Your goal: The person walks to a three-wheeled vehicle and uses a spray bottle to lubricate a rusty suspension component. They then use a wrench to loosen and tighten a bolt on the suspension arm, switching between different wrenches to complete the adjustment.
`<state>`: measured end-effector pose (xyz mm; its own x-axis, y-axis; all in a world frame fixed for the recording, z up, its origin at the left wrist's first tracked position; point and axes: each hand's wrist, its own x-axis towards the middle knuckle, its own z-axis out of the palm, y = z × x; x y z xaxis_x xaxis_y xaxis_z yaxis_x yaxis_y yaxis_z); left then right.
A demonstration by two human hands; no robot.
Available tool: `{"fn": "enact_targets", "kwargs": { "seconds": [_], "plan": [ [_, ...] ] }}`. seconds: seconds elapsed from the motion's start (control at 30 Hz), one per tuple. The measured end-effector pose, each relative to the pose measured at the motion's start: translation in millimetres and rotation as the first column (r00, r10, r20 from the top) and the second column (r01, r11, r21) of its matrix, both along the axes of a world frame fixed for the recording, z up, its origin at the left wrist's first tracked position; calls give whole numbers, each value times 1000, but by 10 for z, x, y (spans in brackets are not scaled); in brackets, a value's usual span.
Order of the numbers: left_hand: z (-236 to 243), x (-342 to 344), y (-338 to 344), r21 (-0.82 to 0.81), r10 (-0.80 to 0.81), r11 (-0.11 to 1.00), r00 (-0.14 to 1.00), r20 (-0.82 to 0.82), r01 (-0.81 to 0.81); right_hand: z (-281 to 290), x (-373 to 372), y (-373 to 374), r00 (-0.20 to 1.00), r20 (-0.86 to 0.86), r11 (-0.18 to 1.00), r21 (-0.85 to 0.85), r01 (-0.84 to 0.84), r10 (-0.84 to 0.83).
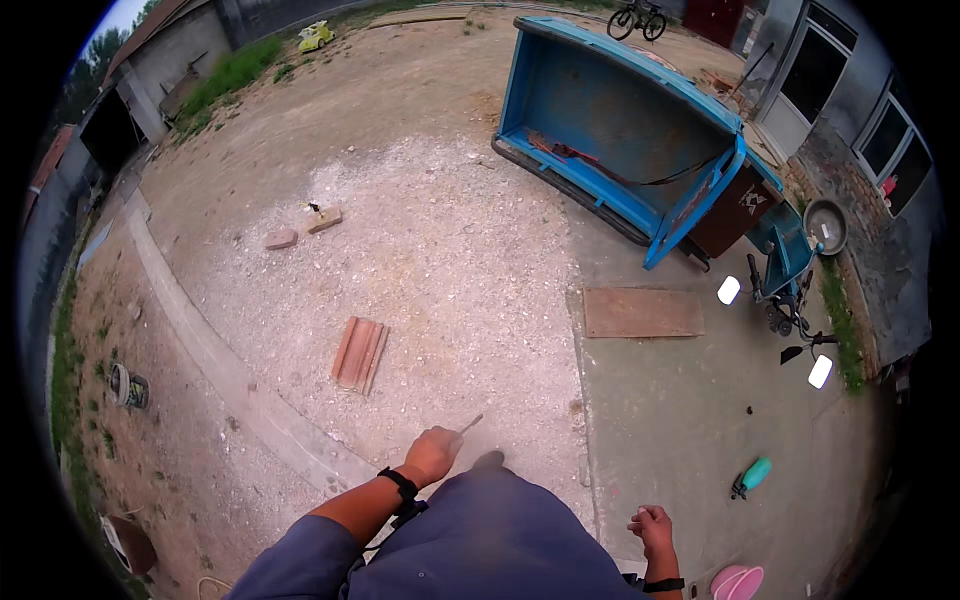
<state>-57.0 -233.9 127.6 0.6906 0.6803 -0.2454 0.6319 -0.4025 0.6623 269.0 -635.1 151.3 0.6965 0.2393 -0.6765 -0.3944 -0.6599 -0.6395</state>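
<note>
Yard ground: pale gravel (pixel 440 260) in the middle, smooth concrete (pixel 680 410) to the right. Far right, a blue cargo bed (pixel 620 110), open, some reddish bits inside. A flat brown board (pixel 645 312) lies on the concrete, nearer than the bed. Ridged reddish tile-like pieces (pixel 360 355) sit on the gravel, left of centre. Two bricks (pixel 325 220) farther off, left.

Hands, near side. Left hand (pixel 434 455) over the gravel, closed round one end of a slim stick-like piece (pixel 472 424), whose free tip points far and right. Right hand (pixel 654 530) apart, over the concrete, fingers curled; cannot tell whether anything small is in it.

Risks, as I judge: held by one end only, the slim piece could slip or swivel if the grip slackens; dull against gravel, it would be hard to spot. A careless step left and forward could chip the ridged pieces.
</note>
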Motion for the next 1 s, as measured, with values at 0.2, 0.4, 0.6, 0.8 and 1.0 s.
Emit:
{"fn": "enact_targets", "kwargs": {
  "seconds": [0.2,0.4,0.6,0.8,1.0],
  "plan": [
    [53,-767,-304,31,334,942,939,-85,-333,-116,363,711,950,-94,950,-70,-304,297],
    [74,-1266,-944,37,619,785,782,-70,-618,-287,803,1565,811,-49,811,-16,-585,583],
    [28,-1471,-1458,-142,791,555,573,-213,-819,-450,545,2575,540,66,540,18,-841,839],
    [41,-1311,-601,-481,804,423,563,-191,-768,-122,-680,3995,-32,201,-38,26,-999,979],
    [83,-841,1204,-390,504,817,855,123,-425,-25,-1749,5588,-113,245,-182,282,-942,963]
  ]
}}
